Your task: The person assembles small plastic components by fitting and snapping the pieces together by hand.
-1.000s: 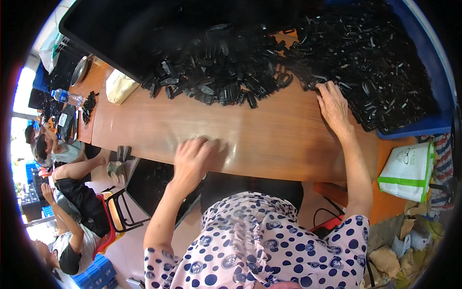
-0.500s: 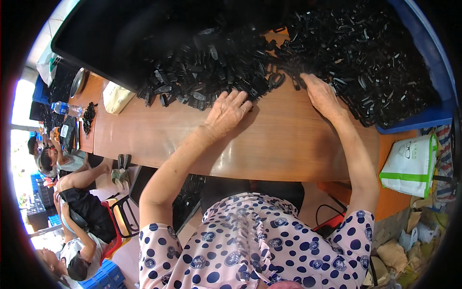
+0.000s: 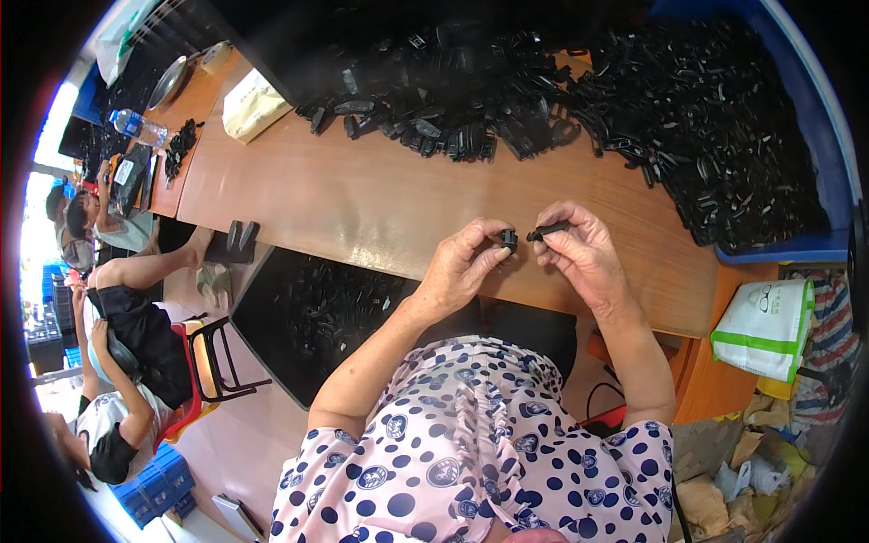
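Note:
Over the near edge of the wooden table (image 3: 362,199), my two hands face each other a short gap apart. My left hand (image 3: 466,262) pinches a small black plastic buckle part (image 3: 510,240) between thumb and fingers. A second, longer black buckle part (image 3: 549,230) is gripped by the fingertips of my right hand (image 3: 584,253). The two parts are close together but do not appear joined. Beyond them lies a heap of loose black plastic parts (image 3: 425,127), and another pile of smaller black parts (image 3: 706,136) spreads at the right.
A blue tray (image 3: 787,249) borders the right pile. A white-and-green bag (image 3: 765,330) is at the right of the table. Far left are a cloth bundle (image 3: 253,107) and a water bottle (image 3: 136,127). Below the table's left edge sits a black bin (image 3: 272,317); a person (image 3: 136,389) sits beyond.
Both hands have drawn back from the piles toward me and closer together, each now holding a black buckle part. The view has shifted, showing more of the bin below the table.

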`<action>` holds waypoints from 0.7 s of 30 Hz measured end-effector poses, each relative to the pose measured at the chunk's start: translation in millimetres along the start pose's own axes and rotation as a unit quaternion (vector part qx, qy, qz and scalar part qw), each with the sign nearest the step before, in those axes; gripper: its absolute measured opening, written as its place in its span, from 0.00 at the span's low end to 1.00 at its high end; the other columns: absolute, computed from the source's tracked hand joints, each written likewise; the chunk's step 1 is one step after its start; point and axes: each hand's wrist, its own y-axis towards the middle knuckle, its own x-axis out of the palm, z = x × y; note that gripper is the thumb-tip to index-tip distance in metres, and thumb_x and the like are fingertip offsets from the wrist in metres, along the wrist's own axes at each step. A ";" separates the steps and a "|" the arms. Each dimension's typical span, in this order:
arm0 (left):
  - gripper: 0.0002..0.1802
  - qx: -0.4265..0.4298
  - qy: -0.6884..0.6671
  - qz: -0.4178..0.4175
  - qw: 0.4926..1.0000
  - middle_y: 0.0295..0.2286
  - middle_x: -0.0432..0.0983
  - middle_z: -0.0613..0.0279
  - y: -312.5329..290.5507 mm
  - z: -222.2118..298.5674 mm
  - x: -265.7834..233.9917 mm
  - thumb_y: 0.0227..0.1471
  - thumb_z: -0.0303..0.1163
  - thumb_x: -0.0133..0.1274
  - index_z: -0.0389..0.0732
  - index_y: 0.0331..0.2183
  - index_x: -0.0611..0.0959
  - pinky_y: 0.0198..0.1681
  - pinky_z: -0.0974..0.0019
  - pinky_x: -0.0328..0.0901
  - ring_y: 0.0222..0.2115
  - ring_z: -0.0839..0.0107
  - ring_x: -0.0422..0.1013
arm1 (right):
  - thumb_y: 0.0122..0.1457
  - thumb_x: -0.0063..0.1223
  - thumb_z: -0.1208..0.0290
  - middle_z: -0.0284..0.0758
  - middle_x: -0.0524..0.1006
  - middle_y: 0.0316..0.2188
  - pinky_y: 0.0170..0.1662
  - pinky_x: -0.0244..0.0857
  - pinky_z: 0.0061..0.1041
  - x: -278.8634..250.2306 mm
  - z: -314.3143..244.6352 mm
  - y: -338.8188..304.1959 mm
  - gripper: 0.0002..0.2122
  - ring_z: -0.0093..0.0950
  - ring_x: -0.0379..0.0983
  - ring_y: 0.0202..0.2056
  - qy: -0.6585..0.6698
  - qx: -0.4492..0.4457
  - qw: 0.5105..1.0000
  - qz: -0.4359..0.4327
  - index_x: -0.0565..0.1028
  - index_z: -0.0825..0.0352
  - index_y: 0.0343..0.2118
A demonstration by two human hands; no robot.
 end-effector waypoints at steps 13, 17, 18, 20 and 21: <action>0.13 0.106 0.056 0.007 0.993 0.34 0.72 0.57 -11.4 9.4 -11.2 0.49 0.18 0.54 0.36 0.40 0.76 0.38 0.69 0.66 0.34 0.66 0.71 | 0.56 0.57 0.74 0.30 0.75 0.33 0.38 0.68 0.17 29.0 -1.6 -16.8 0.09 0.18 0.72 0.32 0.016 0.069 0.997 0.001 0.73 0.68 0.38; 0.14 0.126 0.080 0.005 0.989 0.34 0.72 0.56 -9.3 10.6 -12.7 0.47 0.19 0.55 0.37 0.40 0.76 0.37 0.66 0.67 0.34 0.62 0.71 | 0.55 0.58 0.74 0.29 0.75 0.33 0.36 0.66 0.15 24.8 5.8 -14.6 0.07 0.17 0.71 0.31 0.054 0.083 0.995 -0.011 0.74 0.66 0.36; 0.15 0.121 0.090 0.002 0.988 0.33 0.72 0.56 -9.6 10.8 -12.3 0.47 0.19 0.55 0.38 0.40 0.76 0.36 0.65 0.68 0.33 0.60 0.72 | 0.55 0.58 0.74 0.29 0.75 0.33 0.36 0.66 0.15 24.7 6.6 -14.4 0.07 0.17 0.71 0.31 0.053 0.083 0.995 -0.011 0.74 0.66 0.36; 0.15 0.125 0.093 0.008 0.988 0.33 0.72 0.56 -6.7 10.6 -11.2 0.47 0.19 0.55 0.38 0.40 0.76 0.35 0.64 0.68 0.33 0.60 0.72 | 0.55 0.58 0.74 0.29 0.75 0.32 0.35 0.66 0.15 26.0 7.4 -12.4 0.06 0.17 0.71 0.30 0.067 0.088 0.994 0.003 0.74 0.65 0.35; 0.15 0.127 0.095 0.013 0.987 0.33 0.72 0.56 -6.1 10.4 -10.6 0.47 0.20 0.55 0.38 0.40 0.77 0.35 0.64 0.68 0.32 0.59 0.72 | 0.55 0.58 0.74 0.29 0.75 0.32 0.35 0.66 0.15 26.9 7.7 -11.6 0.06 0.17 0.71 0.30 0.068 0.088 0.994 0.004 0.74 0.65 0.35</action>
